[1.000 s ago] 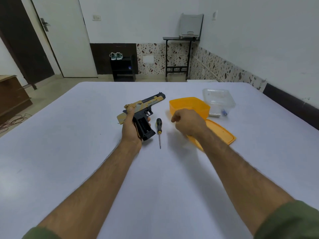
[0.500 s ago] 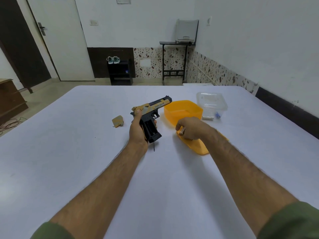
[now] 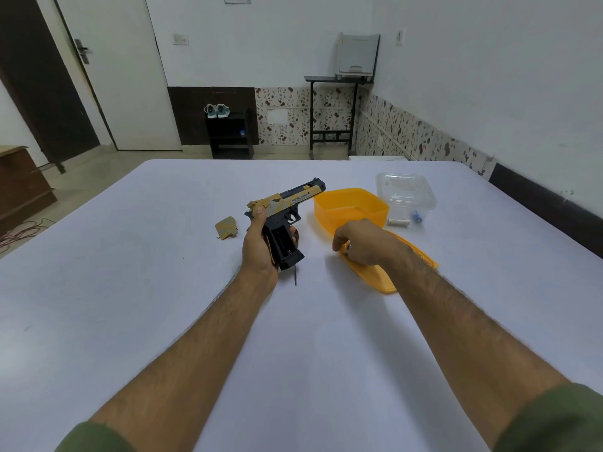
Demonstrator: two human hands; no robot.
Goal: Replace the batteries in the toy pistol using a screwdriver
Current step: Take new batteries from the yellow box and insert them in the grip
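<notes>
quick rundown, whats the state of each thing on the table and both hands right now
toy pistol: lifted, grip compartment open
left hand: grips the pistol
battery cover: off, lying on table
right hand: curled round a small item, too small to identify
orange container: open
orange lid: off, flat on table
clear container: closed or open, cannot tell
screwdriver: lying, mostly hidden

Olive-green sleeves (image 3: 551, 419) pushed up past elbows; bare, hairy forearms (image 3: 182, 350); no visible jewellery.
</notes>
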